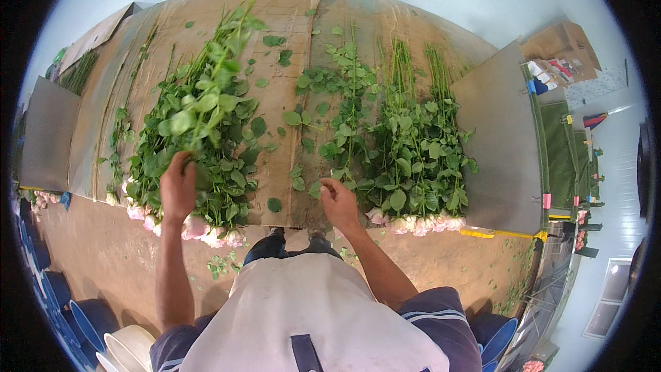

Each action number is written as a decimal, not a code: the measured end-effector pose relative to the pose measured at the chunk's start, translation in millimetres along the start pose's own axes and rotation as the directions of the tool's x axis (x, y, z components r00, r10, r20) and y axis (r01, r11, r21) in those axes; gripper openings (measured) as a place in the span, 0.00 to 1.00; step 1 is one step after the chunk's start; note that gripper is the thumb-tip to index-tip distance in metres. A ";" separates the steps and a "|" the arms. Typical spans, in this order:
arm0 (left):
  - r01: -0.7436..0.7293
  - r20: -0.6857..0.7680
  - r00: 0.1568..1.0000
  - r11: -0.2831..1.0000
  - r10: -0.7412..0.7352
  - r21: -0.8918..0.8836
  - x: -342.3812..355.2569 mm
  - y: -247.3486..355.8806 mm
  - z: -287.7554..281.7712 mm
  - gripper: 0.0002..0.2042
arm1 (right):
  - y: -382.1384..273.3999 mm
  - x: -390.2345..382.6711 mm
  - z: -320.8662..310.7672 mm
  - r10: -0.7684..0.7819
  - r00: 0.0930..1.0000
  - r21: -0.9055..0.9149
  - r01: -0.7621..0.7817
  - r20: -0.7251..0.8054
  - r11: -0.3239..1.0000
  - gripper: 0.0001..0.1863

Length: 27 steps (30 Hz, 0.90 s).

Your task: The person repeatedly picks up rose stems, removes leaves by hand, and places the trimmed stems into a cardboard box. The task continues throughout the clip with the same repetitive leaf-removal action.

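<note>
My left hand (178, 186) is closed around a rose (206, 100), lifted over the left pile with its leafy stem slanting up and away. Its bloom is hidden by the hand or among the flowers below. Beneath lies a thick pile of pale pink roses (231, 186), blooms over the table's near edge. My right hand (339, 204) hovers by the near edge, fingers loosely curled with a gap at the thumb and nothing seen between them. Just beyond it lies a single leafy stem (352, 96). To its right is another pile of roses (420, 145), blooms toward me.
Loose leaves are scattered on the brown covered table (286, 158). Upright grey panels (499, 141) bound it at left and right. A cardboard box (561, 48) sits at the far right. Blue tubs (93, 320) and a white tub (131, 344) stand on the floor at lower left.
</note>
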<state>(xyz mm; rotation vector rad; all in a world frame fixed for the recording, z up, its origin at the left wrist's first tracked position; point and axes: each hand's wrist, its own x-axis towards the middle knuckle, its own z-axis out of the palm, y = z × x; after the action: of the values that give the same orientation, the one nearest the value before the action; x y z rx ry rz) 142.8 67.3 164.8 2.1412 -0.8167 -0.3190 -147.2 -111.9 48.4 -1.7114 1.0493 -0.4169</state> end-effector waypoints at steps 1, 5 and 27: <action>0.005 0.020 1.000 1.000 -0.004 -0.008 5.6 -2.1 16.9 0.13 | -0.3 1.4 5.7 -0.036 0.999 0.006 0.036 0.013 0.999 0.15; 0.038 0.251 0.967 0.999 -0.043 0.027 21.2 -10.9 99.7 0.17 | 7.8 16.6 38.3 -0.004 0.990 0.112 -0.012 0.142 0.994 0.17; 0.385 -0.035 0.923 0.917 -0.384 0.103 -0.9 -41.9 101.9 0.29 | -54.5 60.4 126.6 0.063 0.951 0.500 -0.215 0.302 0.839 0.13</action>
<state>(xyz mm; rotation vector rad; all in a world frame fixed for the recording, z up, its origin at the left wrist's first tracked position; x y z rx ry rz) 112.6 26.4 67.2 2.3999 -0.4042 -0.4699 -0.4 -81.7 33.9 -1.1464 0.7576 -0.3223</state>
